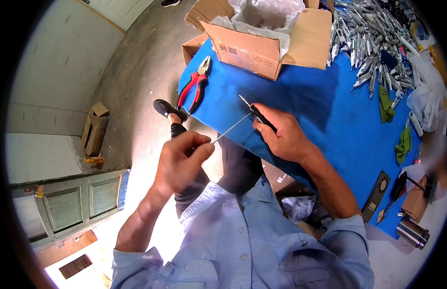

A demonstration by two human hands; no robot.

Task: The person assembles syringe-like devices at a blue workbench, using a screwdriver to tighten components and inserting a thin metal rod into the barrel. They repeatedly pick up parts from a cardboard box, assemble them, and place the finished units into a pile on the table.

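My left hand [181, 161] is closed in a pinch on the near end of a thin metal rod [231, 129]. The rod slants up and to the right, and its far end meets a slim black-handled tool [256, 114]. My right hand [284, 136] is wrapped round that tool, thumb along it, with a narrow pale metal tip pointing up and left. Its exact kind does not show. Both hands are above the near edge of the blue-covered table [300, 96]. Pliers [198, 83] with red and black handles lie on the table beyond my left hand.
An open cardboard box [250, 47] lined with clear plastic stands at the back. A large heap of slim grey tool-like pieces [365, 36] fills the far right. Green cloths [403, 145], a flat dark metal piece [376, 195] and a steel cylinder [412, 233] sit along the right side.
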